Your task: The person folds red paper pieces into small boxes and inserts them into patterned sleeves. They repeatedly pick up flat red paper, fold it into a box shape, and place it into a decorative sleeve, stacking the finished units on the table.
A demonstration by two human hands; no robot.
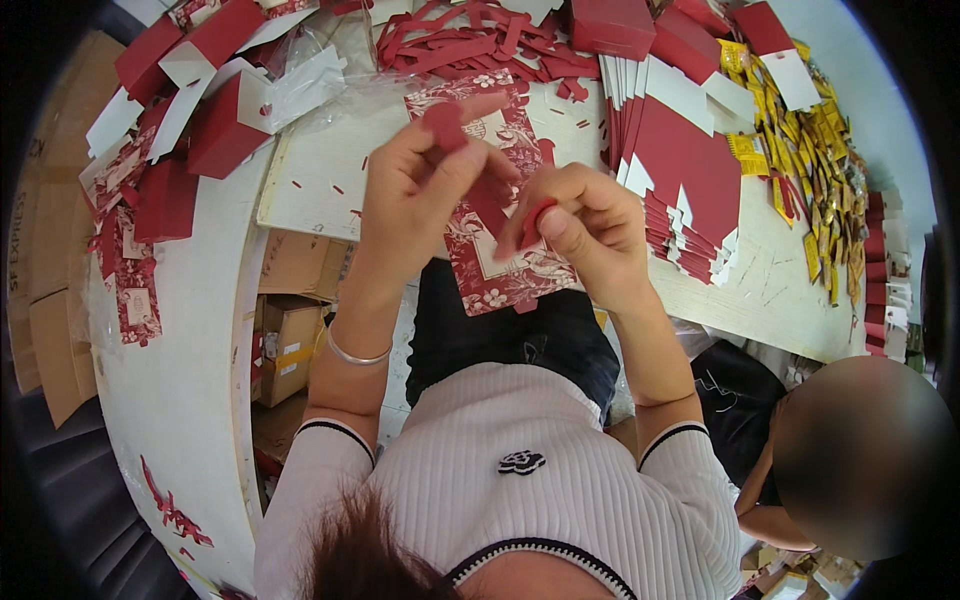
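My left hand [415, 195] is closed, thumb against fingers, on a small red paper piece [445, 125]. Close beside it, my right hand [595, 225] pinches a red paper strip [536, 222] between thumb and bent forefinger. Motion smears some of the fingertips. Beneath both hands lies a red-and-cream flower-printed card sheet [490, 296]. Its far part rests on the white table [325, 195], and its near end reaches past the table edge over my lap. My hands hide the middle of the sheet.
Red paper strips [450, 45] lie heaped at the back. Flat red-and-white box blanks [695, 165] are stacked to the right, near yellow packets [800, 150]. Red boxes [225, 125] crowd the far left. Another person [770, 520] is at lower right. Cardboard boxes [290, 365] sit below the table.
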